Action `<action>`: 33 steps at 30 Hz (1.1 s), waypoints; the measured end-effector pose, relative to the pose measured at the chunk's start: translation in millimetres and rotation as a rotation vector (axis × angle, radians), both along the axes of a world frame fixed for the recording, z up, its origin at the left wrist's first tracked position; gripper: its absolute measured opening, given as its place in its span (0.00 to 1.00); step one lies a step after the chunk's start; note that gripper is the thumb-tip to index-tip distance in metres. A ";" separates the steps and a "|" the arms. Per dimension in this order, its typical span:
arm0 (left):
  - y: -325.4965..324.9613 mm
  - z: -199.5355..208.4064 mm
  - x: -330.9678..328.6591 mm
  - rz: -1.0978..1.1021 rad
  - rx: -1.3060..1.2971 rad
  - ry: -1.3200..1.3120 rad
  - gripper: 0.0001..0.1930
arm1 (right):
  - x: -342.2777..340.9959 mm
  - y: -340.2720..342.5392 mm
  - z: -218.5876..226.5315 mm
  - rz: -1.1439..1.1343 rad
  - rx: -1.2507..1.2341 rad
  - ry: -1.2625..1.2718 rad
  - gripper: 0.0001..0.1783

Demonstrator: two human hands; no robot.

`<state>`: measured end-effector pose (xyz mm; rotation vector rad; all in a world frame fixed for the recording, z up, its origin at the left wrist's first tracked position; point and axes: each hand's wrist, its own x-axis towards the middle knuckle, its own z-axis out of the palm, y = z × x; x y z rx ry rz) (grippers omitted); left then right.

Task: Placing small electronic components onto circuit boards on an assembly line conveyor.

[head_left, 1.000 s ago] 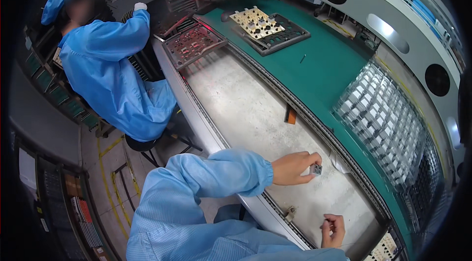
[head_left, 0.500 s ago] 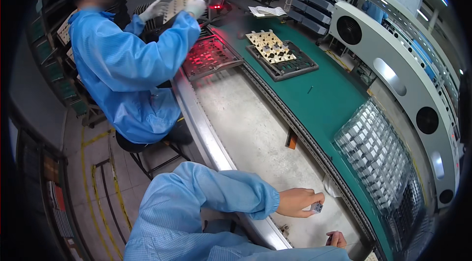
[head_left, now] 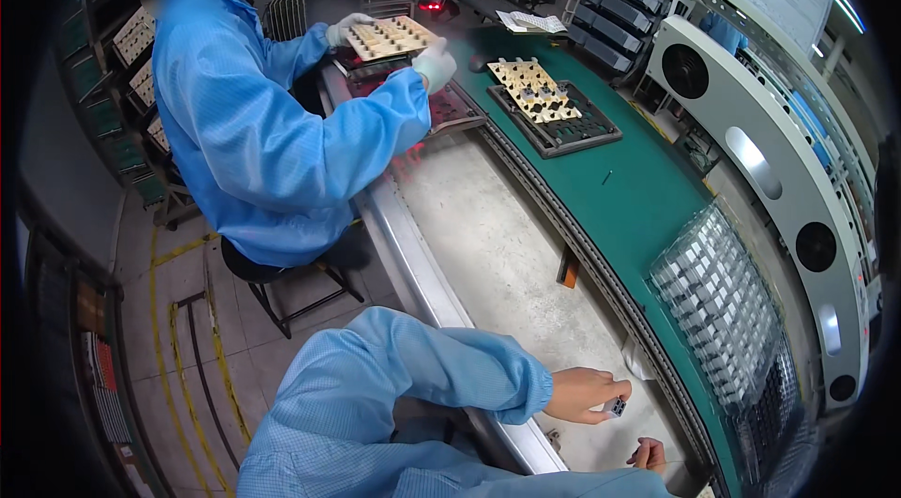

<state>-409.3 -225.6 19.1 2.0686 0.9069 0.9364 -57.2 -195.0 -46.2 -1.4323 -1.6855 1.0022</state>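
Observation:
My left hand (head_left: 584, 395) is closed on a small grey block-shaped part (head_left: 615, 407) with square openings in its face, pinched between thumb and fingers above the pale metal surface of the line. Lower and to the right, my right hand (head_left: 648, 454) shows only its curled fingers; whether anything sits in them is hidden. To the right of both hands, clear plastic trays (head_left: 718, 301) hold rows of many small white and grey parts.
A co-worker in blue (head_left: 272, 113) holds a cream board (head_left: 389, 36) in gloved hands at far left. Another cream board (head_left: 535, 90) rests on a black frame (head_left: 601, 135) on the green mat (head_left: 601, 207). A rail (head_left: 540, 193) runs between mat and metal surface. A fan unit (head_left: 751, 160) stands right.
The co-worker has lowered the board to near level over the line's far end. My left hand keeps hold of the small block, now turned slightly. The whole view has shifted a little.

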 end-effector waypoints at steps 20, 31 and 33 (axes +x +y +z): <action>1.6 -3.9 -9.1 -0.018 -0.025 0.024 0.16 | -24.1 -9.4 14.6 0.089 -0.115 -0.086 0.12; 8.0 -3.2 -11.0 -0.014 -0.016 0.020 0.16 | -40.5 -7.8 27.8 0.108 -0.137 -0.112 0.12; 10.2 -0.2 -12.4 -0.027 -0.040 0.028 0.16 | -44.5 -7.5 30.9 0.097 -0.142 -0.105 0.12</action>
